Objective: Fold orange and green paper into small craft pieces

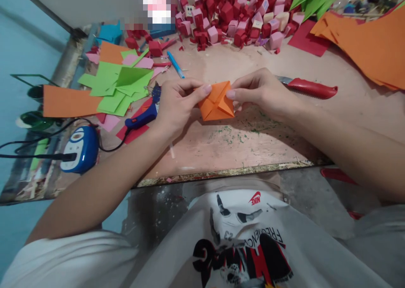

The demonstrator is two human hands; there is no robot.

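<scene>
Between my hands, above the table, is a small square of folded orange paper (217, 102) with its corners turned in to the middle. My left hand (180, 100) pinches its left edge, thumb on top. My right hand (256, 92) grips the right edge between thumb and fingers; the fingertips behind the paper are partly hidden. By my left hand lies a blue glue gun (139, 120), partly covered by that hand. Beyond my right wrist rests a red-handled cutter or knife (313, 88), its metal end partly hidden.
A heap of red and pink paper cubes (228, 18) fills the back. Green paper pieces (118, 83) lie at left, near a blue marker (176, 64). Large orange sheets (367, 47) are at right. A blue corded device (80, 149) sits at the left edge. Green scraps (243, 132) dot the table (202, 155).
</scene>
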